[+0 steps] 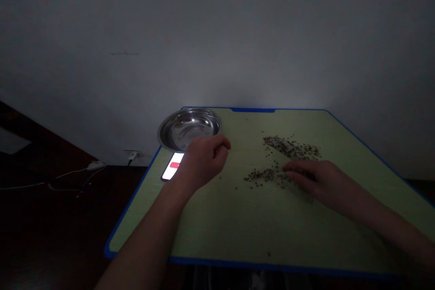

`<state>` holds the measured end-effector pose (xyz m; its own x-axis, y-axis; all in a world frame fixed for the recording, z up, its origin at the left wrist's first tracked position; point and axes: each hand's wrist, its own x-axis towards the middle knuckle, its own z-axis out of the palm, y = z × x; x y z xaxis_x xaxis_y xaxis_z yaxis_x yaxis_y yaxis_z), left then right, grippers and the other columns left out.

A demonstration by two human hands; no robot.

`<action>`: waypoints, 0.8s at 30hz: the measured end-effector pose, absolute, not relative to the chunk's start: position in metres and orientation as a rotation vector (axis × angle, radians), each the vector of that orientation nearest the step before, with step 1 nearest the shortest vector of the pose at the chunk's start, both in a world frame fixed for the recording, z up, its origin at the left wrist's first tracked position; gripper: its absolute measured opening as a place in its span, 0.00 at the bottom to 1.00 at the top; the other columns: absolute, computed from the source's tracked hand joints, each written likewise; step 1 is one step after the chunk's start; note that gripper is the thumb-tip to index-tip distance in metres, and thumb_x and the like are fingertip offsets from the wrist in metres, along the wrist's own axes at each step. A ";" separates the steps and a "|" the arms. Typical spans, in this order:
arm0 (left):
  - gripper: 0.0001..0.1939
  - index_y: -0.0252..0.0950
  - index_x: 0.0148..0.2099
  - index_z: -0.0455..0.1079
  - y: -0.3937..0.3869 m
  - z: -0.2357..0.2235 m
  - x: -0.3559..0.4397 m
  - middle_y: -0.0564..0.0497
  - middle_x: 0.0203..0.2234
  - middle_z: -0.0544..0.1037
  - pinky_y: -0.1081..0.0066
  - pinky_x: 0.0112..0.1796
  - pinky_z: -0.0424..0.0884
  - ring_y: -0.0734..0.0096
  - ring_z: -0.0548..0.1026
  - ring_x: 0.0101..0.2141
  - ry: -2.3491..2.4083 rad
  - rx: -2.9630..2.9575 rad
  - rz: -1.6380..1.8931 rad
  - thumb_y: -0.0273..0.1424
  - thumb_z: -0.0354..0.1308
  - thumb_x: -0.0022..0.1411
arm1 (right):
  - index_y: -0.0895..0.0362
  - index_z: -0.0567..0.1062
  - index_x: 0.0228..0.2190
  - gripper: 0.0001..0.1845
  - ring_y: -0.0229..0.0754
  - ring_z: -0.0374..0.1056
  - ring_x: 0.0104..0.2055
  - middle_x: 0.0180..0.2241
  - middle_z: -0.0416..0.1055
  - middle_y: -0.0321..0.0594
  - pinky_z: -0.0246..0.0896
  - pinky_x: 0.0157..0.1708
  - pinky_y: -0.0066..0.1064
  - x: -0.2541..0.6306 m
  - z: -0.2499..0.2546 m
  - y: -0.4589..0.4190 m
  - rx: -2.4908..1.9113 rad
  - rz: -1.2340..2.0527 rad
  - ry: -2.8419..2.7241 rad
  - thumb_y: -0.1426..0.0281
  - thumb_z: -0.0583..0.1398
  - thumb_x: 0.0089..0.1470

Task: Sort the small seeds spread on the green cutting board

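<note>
Pointing toward scattered grains (265, 175): right-hand fingers (300, 165)

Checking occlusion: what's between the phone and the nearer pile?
Head view: the left hand, then table with a few stray bits.

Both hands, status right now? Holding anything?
Left hand: closed, fingers curled in; can't tell whether anything is inside.
Right hand: thumb and fingers close together by the scattered grains; grip and contents can't be told.
</note>
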<state>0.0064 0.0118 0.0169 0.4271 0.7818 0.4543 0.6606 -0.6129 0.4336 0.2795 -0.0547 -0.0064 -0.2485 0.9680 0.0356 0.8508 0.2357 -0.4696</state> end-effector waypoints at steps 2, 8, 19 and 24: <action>0.11 0.35 0.31 0.73 0.012 0.017 0.006 0.53 0.19 0.73 0.73 0.24 0.57 0.78 0.64 0.19 1.271 2.491 0.938 0.25 0.48 0.55 | 0.54 0.79 0.36 0.17 0.46 0.73 0.34 0.36 0.79 0.41 0.66 0.33 0.37 0.279 -0.010 -0.056 -1.676 0.524 -2.223 0.63 0.51 0.58; 0.11 0.35 0.31 0.73 0.011 0.017 0.006 0.53 0.19 0.73 0.73 0.23 0.55 0.78 0.63 0.19 1.286 2.487 0.911 0.25 0.48 0.55 | 0.52 0.79 0.37 0.16 0.45 0.74 0.34 0.37 0.79 0.41 0.66 0.32 0.36 0.265 -0.016 -0.060 -1.635 0.586 -2.271 0.65 0.52 0.58; 0.12 0.35 0.32 0.73 0.011 0.018 0.007 0.53 0.19 0.74 0.74 0.24 0.56 0.77 0.65 0.20 1.277 2.500 0.892 0.25 0.48 0.55 | 0.53 0.78 0.37 0.15 0.43 0.72 0.34 0.36 0.78 0.40 0.64 0.33 0.34 0.267 -0.016 -0.065 -1.650 0.703 -2.174 0.64 0.52 0.58; 0.12 0.35 0.32 0.73 0.010 0.018 0.007 0.53 0.18 0.72 0.74 0.24 0.57 0.77 0.64 0.20 1.285 2.495 0.891 0.26 0.47 0.56 | 0.54 0.77 0.35 0.14 0.41 0.71 0.29 0.31 0.78 0.38 0.62 0.29 0.32 0.259 -0.016 -0.065 -1.658 0.737 -2.221 0.65 0.52 0.58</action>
